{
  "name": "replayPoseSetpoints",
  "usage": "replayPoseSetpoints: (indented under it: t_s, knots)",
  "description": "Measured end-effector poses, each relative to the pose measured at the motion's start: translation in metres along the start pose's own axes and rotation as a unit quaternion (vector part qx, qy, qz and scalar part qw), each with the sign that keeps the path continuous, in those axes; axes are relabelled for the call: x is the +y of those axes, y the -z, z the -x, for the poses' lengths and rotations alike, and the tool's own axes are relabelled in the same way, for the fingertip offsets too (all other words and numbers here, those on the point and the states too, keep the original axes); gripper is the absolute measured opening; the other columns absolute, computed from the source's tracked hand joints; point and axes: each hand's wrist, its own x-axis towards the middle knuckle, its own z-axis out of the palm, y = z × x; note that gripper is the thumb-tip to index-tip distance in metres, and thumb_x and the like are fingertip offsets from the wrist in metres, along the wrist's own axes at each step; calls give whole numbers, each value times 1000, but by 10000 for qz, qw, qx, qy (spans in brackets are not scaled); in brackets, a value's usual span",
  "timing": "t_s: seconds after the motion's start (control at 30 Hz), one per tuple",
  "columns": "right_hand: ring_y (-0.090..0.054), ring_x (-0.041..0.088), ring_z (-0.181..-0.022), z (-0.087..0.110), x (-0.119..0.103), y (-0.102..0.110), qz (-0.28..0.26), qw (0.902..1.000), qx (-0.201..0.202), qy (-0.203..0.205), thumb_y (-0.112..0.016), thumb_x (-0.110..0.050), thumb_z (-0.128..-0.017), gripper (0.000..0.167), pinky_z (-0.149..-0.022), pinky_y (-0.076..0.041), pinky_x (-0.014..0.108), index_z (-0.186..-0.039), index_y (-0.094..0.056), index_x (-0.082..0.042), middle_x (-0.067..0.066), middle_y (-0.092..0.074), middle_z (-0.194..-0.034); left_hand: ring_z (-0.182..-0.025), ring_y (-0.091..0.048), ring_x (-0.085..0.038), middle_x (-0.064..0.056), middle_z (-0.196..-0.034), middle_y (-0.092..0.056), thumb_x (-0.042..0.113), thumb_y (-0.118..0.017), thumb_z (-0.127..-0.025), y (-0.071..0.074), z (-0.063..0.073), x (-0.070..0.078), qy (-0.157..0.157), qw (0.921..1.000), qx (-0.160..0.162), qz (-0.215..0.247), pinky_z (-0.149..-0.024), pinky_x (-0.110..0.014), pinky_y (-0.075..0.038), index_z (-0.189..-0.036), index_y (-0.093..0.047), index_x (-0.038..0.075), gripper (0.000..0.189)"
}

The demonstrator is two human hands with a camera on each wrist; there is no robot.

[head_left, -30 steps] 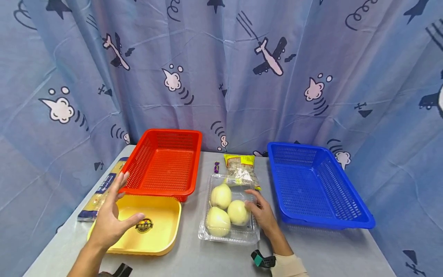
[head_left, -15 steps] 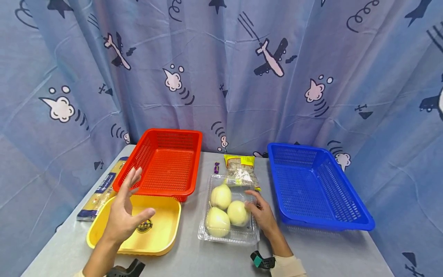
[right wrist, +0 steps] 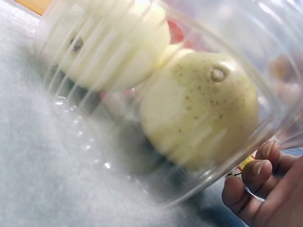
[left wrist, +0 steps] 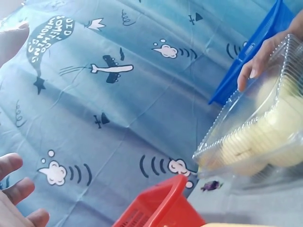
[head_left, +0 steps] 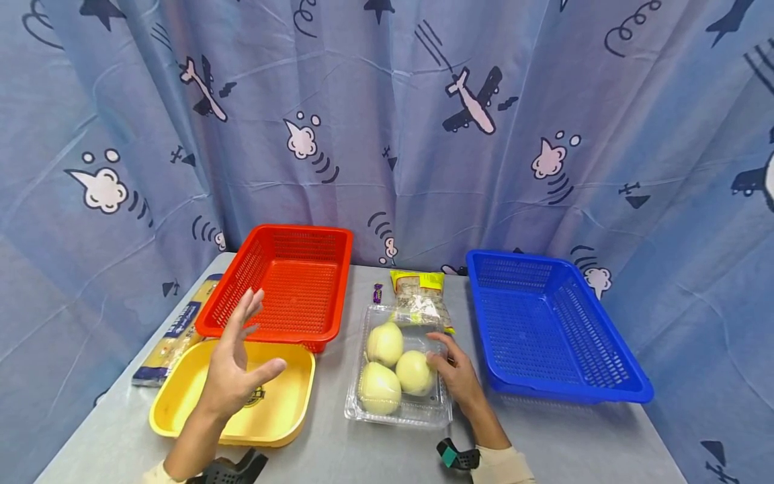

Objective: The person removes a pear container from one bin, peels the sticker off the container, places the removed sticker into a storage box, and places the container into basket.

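Note:
A clear plastic clamshell box [head_left: 399,418] lies mid-table with 3 pale yellow-green pears [head_left: 381,388] inside; speckles and a stem end show in the right wrist view. My right hand [head_left: 461,380] grips the box's right side, thumb and a finger on the lid; in the right wrist view its other fingers [right wrist: 258,172] curl at the box's edge. My left hand [head_left: 228,380] holds nothing, thumb and fingers spread, over the yellow basin [head_left: 290,420]. The left wrist view catches its fingertips [left wrist: 23,189] at the left edge.
Behind the basin stands a red basket [head_left: 302,296], with a long yellow-and-blue packet [head_left: 175,336] to its left. A purple-wrapped candy [head_left: 377,294] and a yellow-topped clear bag [head_left: 420,292] lie behind the box. To the right is a blue basket [head_left: 544,329]. A patterned curtain [head_left: 387,134] hangs behind.
My left hand has moved right over the yellow basin, toward the box, with its fingers still spread. The right hand and the box have stayed in place.

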Motion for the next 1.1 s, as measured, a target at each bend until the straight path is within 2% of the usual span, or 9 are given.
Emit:
replayPoseSetpoints:
  t_s: [0.37,0.5,0.63,0.83,1.0,1.1]
  knots:
    - [-37,13,-64,-1,-6,1,40,9999,-57,-95,-62,-6,-93,34,-59,-33,25,-127,-59,-6,3,-37,-73,-135,-29,-22,-11,-153,-31,-4,-75,-73,-21,-5,-15,10,9999,-125,-63,-101,-32,-28,-154,-23,13,98]
    - [-36,14,-64,0,-12,1,33,9999,-111,-107,-60,-3,-93,35,-59,-32,26,-128,-58,-2,5,-36,-73,-135,-30,-22,-10,-152,-32,-3,-76,-72,-30,-8,-20,12,9998,-177,-105,-100,-35,-29,-154,-25,13,98]
    - [-36,14,-65,0,-11,1,18,9999,-58,-142,-61,-5,-93,34,-60,-32,25,-127,-59,-5,3,-36,-74,-133,-31,-23,-10,-152,-33,-1,-77,-72,-39,-10,-24,-10,9998,-194,-97,-96,-40,-30,-154,-26,13,97]
    - [-37,15,-66,-1,0,0,-9,10000,21,-74,-63,-10,-92,34,-60,-32,26,-126,-61,-11,3,-36,-74,-133,-31,-26,-7,-152,-33,6,-79,-74,-53,-11,-32,293,9990,-303,-122,-97,-44,-31,-154,-27,18,96]
    - [-37,15,-65,0,3,0,-1,10000,22,-37,-63,-11,-92,34,-59,-31,25,-126,-61,-13,3,-37,-74,-132,-33,-23,-7,-152,-33,11,-80,-75,-63,-10,-39,544,9975,-388,-209,-98,-56,-31,-154,-27,20,95]
    - [-36,15,-65,0,3,0,-20,10000,27,-28,-63,-11,-92,35,-59,-31,25,-126,-61,-13,3,-36,-74,-132,-32,-27,-7,-152,-32,12,-79,-76,-68,-10,-43,667,9967,-443,-122,-98,-60,-30,-154,-27,20,94]
